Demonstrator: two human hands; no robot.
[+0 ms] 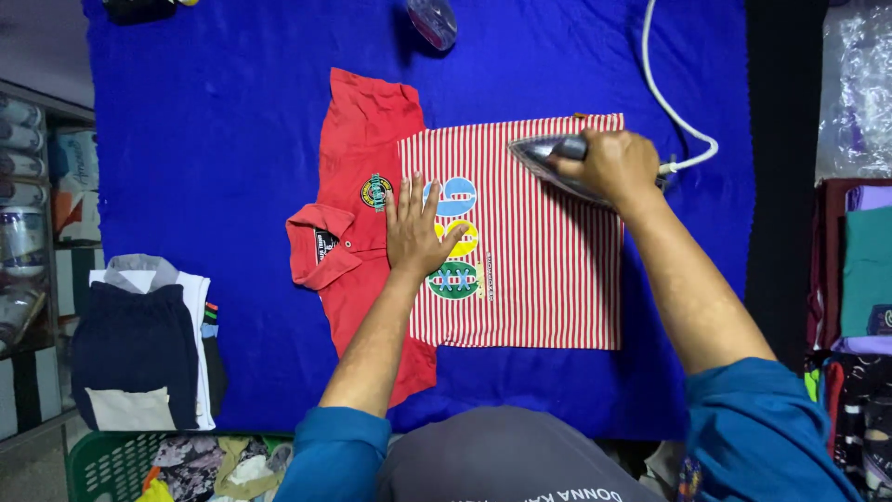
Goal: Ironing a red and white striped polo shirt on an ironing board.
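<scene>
Red and white striped polo shirt (520,270) lies flat on the blue cloth (214,139) of my desk, its long axis running left to right, collar pointing left. My left hand (415,228) presses on it, open with fingers spread. My right hand (613,165) is closed around the iron (548,158), whose tip points left.

My red polo shirt (465,232) with red-and-white striped body at centre, blue cloth (232,139) beneath, white cord (664,93) at one o'clock, green basket (107,460) at seven.
</scene>
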